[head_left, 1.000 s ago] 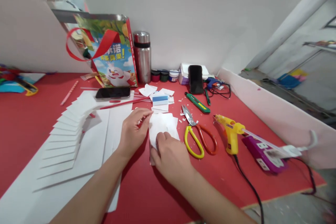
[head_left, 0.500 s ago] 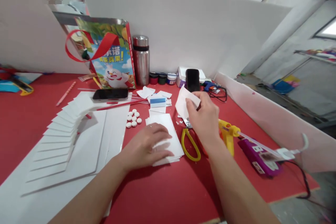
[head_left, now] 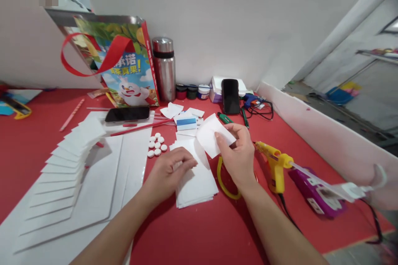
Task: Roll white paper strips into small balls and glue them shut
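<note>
My right hand (head_left: 239,157) pinches a small sheet of white paper (head_left: 209,136) between thumb and fingers, tilted up off the table. Beside it, my left hand (head_left: 169,174) hovers at the near left edge of a stack of white paper (head_left: 195,186), thumb and fingertips brought together; whether anything is between them I cannot make out. Scissors with a yellow handle loop (head_left: 226,186) lie under my right hand and are mostly hidden. Left of the stack sits a cluster of white round pieces (head_left: 157,145).
A fanned, stair-like white paper structure (head_left: 59,172) stands at left on a white board. Behind are a phone (head_left: 127,114), gift bag (head_left: 124,66), steel flask (head_left: 164,68), paint pots (head_left: 192,92) and an upright phone (head_left: 230,96). A yellow glue gun (head_left: 275,165) and purple box (head_left: 314,194) lie right.
My right hand has brought the paper sheet lower and over the stack's far end. My left hand's spread fingers have lifted off the stack and come together. The view has shifted slightly.
</note>
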`<state>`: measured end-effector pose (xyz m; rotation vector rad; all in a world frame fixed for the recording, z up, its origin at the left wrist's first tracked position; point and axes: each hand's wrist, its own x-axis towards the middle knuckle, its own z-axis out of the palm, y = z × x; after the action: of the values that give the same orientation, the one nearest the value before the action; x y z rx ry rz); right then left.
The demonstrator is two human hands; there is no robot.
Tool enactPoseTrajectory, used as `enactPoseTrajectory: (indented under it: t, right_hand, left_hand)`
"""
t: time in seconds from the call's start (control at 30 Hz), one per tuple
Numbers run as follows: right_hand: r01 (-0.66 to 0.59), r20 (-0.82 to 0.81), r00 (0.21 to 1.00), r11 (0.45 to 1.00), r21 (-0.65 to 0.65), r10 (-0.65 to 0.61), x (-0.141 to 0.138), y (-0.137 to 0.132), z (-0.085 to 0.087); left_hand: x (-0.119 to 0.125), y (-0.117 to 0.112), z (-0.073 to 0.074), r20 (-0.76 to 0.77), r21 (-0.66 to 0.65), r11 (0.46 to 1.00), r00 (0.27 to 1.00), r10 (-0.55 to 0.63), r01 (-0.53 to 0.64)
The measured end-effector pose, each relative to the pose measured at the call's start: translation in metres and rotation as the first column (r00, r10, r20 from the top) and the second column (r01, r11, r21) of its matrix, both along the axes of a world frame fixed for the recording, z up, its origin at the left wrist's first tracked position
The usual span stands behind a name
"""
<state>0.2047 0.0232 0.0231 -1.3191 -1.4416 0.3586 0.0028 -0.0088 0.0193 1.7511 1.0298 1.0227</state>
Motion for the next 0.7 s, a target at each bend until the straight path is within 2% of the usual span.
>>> enactPoseTrajectory:
  t: [0.1, 0.13, 0.17, 0.23, 0.27, 0.3, 0.37, 0.43, 0.5, 0.6, 0.7]
  right_hand:
    - [-0.141, 0.149, 0.98, 0.989, 0.049, 0.132, -0.003, -0.006, 0.003]
    - [-0.213, 0.217, 0.955, 0.977, 0.026, 0.203, -0.005, -0.009, 0.004]
    - [-0.293, 0.279, 0.916, 0.956, -0.021, 0.287, -0.008, -0.012, 0.006]
    - [-0.443, 0.346, 0.81, 0.881, -0.167, 0.473, -0.014, -0.017, 0.01]
    - [-0.498, 0.339, 0.762, 0.833, -0.24, 0.552, -0.017, -0.019, 0.012]
    - [-0.543, 0.298, 0.727, 0.784, -0.302, 0.618, -0.02, -0.02, 0.014]
    - [-0.616, 0.126, 0.706, 0.692, -0.377, 0.697, -0.024, -0.02, 0.016]
    - [-0.647, -0.096, 0.737, 0.657, -0.387, 0.669, -0.026, -0.019, 0.017]
    - [-0.623, -0.269, 0.782, 0.691, -0.366, 0.563, -0.026, -0.017, 0.017]
    - [-0.571, -0.39, 0.806, 0.755, -0.321, 0.444, -0.022, -0.013, 0.017]
    - [-0.582, -0.443, 0.785, 0.762, -0.285, 0.434, -0.016, -0.009, 0.018]
  left_hand:
    - [0.0, 0.002, 0.003, 0.19, -0.244, 0.964, 0.969, 0.155, -0.107]
    - [0.001, 0.001, 0.003, 0.268, -0.352, 0.931, 0.943, 0.197, -0.094]
    - [0.002, 0.001, 0.003, 0.368, -0.443, 0.896, 0.906, 0.208, -0.026]
    - [0.005, 0.0, 0.003, 0.539, -0.551, 0.82, 0.817, 0.206, 0.157]
    - [0.006, 0.0, 0.002, 0.587, -0.577, 0.789, 0.779, 0.22, 0.212]
    - [0.007, 0.0, 0.001, 0.617, -0.596, 0.763, 0.751, 0.236, 0.249]
    - [0.008, 0.001, -0.001, 0.628, -0.636, 0.724, 0.725, 0.284, 0.267]
    - [0.006, 0.002, -0.003, 0.618, -0.674, 0.691, 0.712, 0.333, 0.26]
    - [0.005, 0.002, -0.005, 0.603, -0.689, 0.685, 0.712, 0.36, 0.237]
    - [0.005, 0.001, -0.007, 0.583, -0.668, 0.705, 0.757, 0.297, 0.238]
    - [0.005, -0.001, -0.007, 0.56, -0.647, 0.722, 0.795, 0.234, 0.244]
